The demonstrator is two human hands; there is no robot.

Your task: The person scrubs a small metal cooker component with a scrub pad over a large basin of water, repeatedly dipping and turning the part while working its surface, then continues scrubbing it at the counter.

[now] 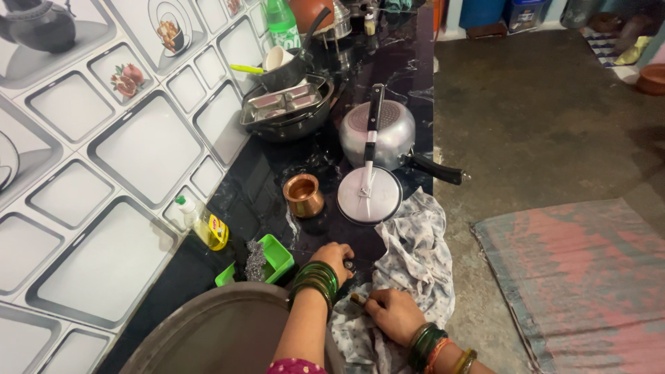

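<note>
- Gripping a small dark object [348, 265], the left hand [334, 259] has its fingers curled together around it at the counter's near edge; what the object is cannot be told.
- The right hand [392, 313] lies at about four o'clock from it, near but apart, fingers pinched shut on a small brassy piece [358, 300] over the patterned white cloth [415, 249].
- That piece's long axis seems to run toward ten o'clock, pointing at the left hand, which is the nearer to the dark object.
- The cloth drapes over the black marble counter [402, 55] edge, under and around both hands.
- At seven o'clock of the left hand sits a large round metal tray [208, 332]; at nine o'clock, a green scrubber holder [273, 257] and a yellow dish-soap bottle [208, 225].
- At twelve o'clock stand a small copper pot [303, 195] and a pressure cooker lid [367, 197], with the cooker body [384, 131] beyond.
</note>
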